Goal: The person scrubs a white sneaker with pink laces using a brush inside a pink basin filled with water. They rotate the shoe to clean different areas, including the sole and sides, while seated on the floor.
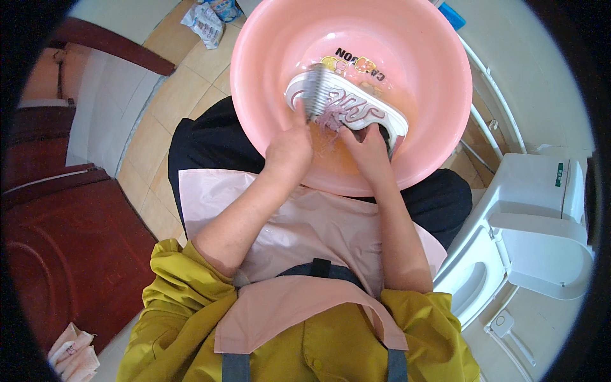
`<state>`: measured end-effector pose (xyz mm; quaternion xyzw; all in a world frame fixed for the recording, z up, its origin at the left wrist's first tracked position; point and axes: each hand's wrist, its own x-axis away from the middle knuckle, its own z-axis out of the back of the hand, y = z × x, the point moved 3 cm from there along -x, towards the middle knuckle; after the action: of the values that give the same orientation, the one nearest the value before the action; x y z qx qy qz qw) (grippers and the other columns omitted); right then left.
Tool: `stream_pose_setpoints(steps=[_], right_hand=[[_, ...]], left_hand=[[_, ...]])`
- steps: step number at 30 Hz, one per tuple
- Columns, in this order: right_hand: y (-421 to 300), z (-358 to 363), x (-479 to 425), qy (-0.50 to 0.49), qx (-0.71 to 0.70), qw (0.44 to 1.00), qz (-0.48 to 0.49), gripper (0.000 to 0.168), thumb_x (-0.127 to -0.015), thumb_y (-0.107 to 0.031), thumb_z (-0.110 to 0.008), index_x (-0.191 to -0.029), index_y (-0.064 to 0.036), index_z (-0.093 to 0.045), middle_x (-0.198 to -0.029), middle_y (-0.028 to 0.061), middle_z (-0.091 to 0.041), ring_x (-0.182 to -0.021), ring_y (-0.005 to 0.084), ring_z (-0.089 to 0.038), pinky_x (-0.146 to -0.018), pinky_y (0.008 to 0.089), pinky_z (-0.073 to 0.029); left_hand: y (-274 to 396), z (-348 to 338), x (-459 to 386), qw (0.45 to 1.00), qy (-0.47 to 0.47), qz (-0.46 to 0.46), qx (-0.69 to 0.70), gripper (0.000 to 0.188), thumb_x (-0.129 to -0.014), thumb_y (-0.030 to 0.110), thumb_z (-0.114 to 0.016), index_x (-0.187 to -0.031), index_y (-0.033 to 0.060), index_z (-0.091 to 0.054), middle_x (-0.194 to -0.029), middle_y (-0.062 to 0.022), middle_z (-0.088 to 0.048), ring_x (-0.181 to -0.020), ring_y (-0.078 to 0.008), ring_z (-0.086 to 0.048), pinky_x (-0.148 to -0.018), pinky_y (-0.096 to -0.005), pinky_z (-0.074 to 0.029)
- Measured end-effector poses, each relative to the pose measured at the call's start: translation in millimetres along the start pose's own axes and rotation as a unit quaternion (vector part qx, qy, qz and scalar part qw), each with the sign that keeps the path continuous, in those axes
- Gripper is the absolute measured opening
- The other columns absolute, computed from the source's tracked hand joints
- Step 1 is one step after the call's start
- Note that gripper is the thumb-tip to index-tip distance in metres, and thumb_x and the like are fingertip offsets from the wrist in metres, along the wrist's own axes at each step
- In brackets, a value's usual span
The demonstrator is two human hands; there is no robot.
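Note:
A white sneaker (352, 98) with pinkish trim and mauve laces (331, 118) lies on its side in a pink plastic basin (444, 95). Its toe points left, and its sole faces away from me. My left hand (290, 150) grips a scrubbing brush (315, 93), blurred, with the bristles against the toe end of the shoe. At the shoe's opening, my right hand (366, 150) holds the upper, some fingers hidden inside. Shallow yellowish water (334, 160) covers the basin's floor, where printed letters and cartoon figures show.
A pink apron (329, 224) covers my lap, and the basin sits at my knees. To the right stands a white toilet (477, 277) with its lid raised. A dark red door (81, 253) is on the left. Plastic packages (205, 24) lie on the tiled floor (186, 102).

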<state>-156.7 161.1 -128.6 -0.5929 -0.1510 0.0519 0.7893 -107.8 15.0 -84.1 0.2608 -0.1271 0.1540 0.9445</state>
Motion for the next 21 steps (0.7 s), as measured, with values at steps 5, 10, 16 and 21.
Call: stream_pose_setpoints(steps=[5,10,16,21], right_hand=[[-18,-19,3,0.008,0.324,0.94,0.107,0.033,-0.076,-0.02,-0.064,-0.1,0.001,-0.056,-0.096,0.0206,-0.06,-0.092,0.0317,-0.058,-0.078,0.0366,-0.045],[-23,-12,-26,0.022,0.265,0.961,0.074,0.024,-0.076,-0.012,-0.06,-0.096,0.0,-0.057,-0.081,0.021,-0.059,-0.078,0.0319,-0.061,-0.066,0.0382,-0.046],[-16,-9,-10,0.073,0.172,0.977,0.099,0.02,-0.077,-0.005,-0.058,-0.095,0.002,-0.056,-0.078,0.0204,-0.058,-0.073,0.0292,-0.06,-0.066,0.0338,-0.046],[-6,-11,0,0.102,0.241,0.924,0.279,0.021,-0.073,0.002,-0.055,-0.093,-0.001,-0.061,-0.09,0.0204,-0.059,-0.087,0.0352,-0.057,-0.077,0.0389,-0.044]], left_hand=[[2,3,0,0.998,-0.028,-0.03,0.037,0.056,-0.087,0.016,-0.037,-0.137,0.0002,-0.017,-0.076,-0.0272,-0.059,-0.072,-0.0406,-0.059,-0.064,-0.049,-0.046],[-10,-7,-11,0.999,0.0,-0.041,0.005,0.057,-0.086,0.013,-0.037,-0.137,-0.0003,-0.017,-0.076,-0.0271,-0.059,-0.071,-0.0405,-0.06,-0.065,-0.0487,-0.046],[-20,28,-31,0.995,0.097,0.003,0.021,0.059,-0.083,0.01,-0.039,-0.138,0.0054,-0.018,-0.074,-0.0258,-0.06,-0.068,-0.0405,-0.059,-0.063,-0.049,-0.046],[14,45,-12,0.992,-0.009,-0.117,-0.054,0.061,-0.081,0.009,-0.042,-0.138,0.0196,-0.024,-0.074,-0.0215,-0.061,-0.066,-0.0383,-0.06,-0.063,-0.0469,-0.048]])
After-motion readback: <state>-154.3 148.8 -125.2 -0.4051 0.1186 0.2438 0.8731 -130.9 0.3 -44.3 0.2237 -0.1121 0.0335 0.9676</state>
